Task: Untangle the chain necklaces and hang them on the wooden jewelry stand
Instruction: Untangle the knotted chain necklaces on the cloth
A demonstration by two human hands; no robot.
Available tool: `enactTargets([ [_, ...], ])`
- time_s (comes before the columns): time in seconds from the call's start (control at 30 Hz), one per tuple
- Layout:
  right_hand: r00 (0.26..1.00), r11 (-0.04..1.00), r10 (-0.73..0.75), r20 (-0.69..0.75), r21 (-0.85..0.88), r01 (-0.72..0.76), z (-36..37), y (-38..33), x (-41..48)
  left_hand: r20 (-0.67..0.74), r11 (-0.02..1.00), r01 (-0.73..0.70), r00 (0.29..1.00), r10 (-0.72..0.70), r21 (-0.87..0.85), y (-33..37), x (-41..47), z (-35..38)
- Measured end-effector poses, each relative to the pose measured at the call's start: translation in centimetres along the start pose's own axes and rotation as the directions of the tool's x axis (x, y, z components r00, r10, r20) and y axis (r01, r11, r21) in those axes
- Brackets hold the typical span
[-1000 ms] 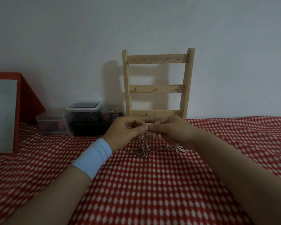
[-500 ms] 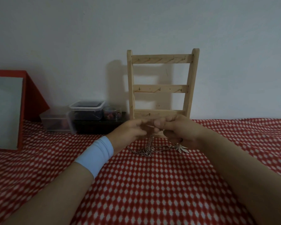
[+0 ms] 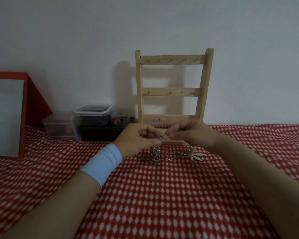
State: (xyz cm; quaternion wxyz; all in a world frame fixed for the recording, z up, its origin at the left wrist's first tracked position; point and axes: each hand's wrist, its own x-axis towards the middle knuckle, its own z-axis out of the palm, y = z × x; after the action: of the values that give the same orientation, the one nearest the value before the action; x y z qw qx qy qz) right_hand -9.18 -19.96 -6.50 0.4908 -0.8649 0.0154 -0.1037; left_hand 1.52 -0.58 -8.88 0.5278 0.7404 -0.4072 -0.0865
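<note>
A tangled bunch of silver chain necklaces (image 3: 154, 155) hangs from my fingers down onto the red patterned cloth. My left hand (image 3: 136, 140), with a pale blue wristband, pinches the top of the tangle. My right hand (image 3: 192, 133) pinches a strand of the same tangle just beside it. A leaf-shaped pendant (image 3: 194, 154) on one chain lies on the cloth under my right wrist. The wooden jewelry stand (image 3: 173, 92) stands upright right behind my hands, against the wall; its three pegged rails carry nothing.
Clear plastic boxes (image 3: 91, 116) with small items sit left of the stand by the wall. A red-framed mirror (image 3: 7, 116) leans at the far left. The red-and-white cloth (image 3: 162, 195) covers the whole surface.
My hands have drawn slightly apart and the chain tangle between them now shows at my fingertips. The view has shifted a little, so the stand sits further right.
</note>
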Motion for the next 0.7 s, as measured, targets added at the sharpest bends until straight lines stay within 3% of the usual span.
enactTargets([
  [0.17,0.994,0.988,0.060,0.096,-0.149,-0.046,-0.1,-0.4,-0.1,-0.024,0.999,-0.046,0.999,0.047,0.014,0.3,-0.2,0.2],
  [0.3,0.969,0.983,0.162,0.188,-0.113,-0.142,0.4,-0.6,-0.2,0.025,0.998,-0.050,0.998,0.050,0.032,0.4,-0.3,0.3],
  [0.5,0.991,0.995,0.085,0.106,-0.062,-0.079,0.7,-0.9,-0.6,0.039,0.999,0.031,0.999,-0.030,-0.026,-0.1,-0.1,0.3],
  [0.7,0.991,0.998,0.062,0.117,-0.008,-0.062,1.5,-1.7,-1.3,0.100,0.998,0.042,0.994,-0.037,-0.045,0.1,-0.1,-0.3],
])
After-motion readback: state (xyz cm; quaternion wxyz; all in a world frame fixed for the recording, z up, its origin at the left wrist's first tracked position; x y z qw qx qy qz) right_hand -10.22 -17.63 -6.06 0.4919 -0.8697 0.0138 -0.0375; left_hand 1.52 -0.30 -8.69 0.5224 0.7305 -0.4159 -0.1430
